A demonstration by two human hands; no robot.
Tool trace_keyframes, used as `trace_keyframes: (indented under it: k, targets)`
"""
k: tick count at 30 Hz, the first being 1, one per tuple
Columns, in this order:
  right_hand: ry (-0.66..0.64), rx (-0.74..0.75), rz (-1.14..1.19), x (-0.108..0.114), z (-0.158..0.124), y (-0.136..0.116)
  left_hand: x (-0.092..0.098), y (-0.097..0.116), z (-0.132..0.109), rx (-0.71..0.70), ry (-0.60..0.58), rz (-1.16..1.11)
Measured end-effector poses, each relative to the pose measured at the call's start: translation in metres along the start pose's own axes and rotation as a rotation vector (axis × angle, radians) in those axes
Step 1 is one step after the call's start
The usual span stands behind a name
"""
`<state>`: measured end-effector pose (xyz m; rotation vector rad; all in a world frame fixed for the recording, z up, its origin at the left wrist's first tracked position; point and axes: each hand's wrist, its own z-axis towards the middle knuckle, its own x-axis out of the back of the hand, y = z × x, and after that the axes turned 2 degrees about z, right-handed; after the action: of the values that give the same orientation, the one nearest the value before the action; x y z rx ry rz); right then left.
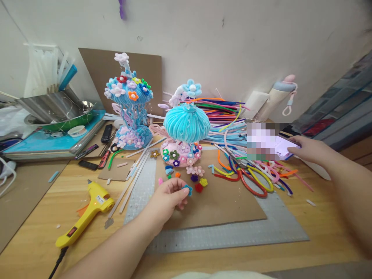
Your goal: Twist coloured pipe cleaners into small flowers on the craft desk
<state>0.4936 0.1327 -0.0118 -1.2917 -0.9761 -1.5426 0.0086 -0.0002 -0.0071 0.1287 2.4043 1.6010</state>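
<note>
Between thumb and forefinger, my left hand [171, 194] pinches a small blue pipe-cleaner flower [188, 190] above the cardboard sheet [221, 201]. My right hand [309, 149] grips the near edge of a phone [286, 148] with a lit screen, partly blurred out, at the right. Beyond the left hand stands a turquoise fuzzy jellyfish-like lamp shape [187, 123] on a pink base [180, 155] dotted with flowers. Loose flowers lie beside the left hand, among them a yellow flower [204, 182], a red flower [198, 188] and pale pink flowers [195, 170].
A yellow hot glue gun [93, 213] lies at the left. Red-handled scissors [252, 184] rest amid pipe cleaners [229, 133]. A flower-covered blue piece [129, 97] stands behind, near a metal bowl [54, 106]. A grey cutting mat [232, 236] lies under the cardboard; a bottle [276, 99] leans at the wall.
</note>
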Motion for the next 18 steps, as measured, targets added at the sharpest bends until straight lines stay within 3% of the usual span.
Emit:
trace_keyframes:
  k: [5,8,14,16,18]
  targets:
    - [-0.133,-0.036,0.043,0.001,-0.008,-0.015,0.003,-0.002,0.001,-0.031,0.000,0.014]
    - [-0.089,-0.137,0.019,0.006,-0.019,-0.031,0.003,-0.002,0.003,-0.030,-0.013,-0.014]
    - [-0.075,-0.157,0.018,0.011,-0.031,-0.045,0.001,-0.001,0.003,0.002,0.005,-0.054]
    - [0.000,-0.167,0.007,0.011,-0.033,-0.048,-0.001,0.001,0.001,0.004,0.019,-0.058]
    - [0.179,-0.169,-0.016,0.012,-0.040,-0.057,-0.002,0.003,0.000,-0.001,0.031,-0.053]
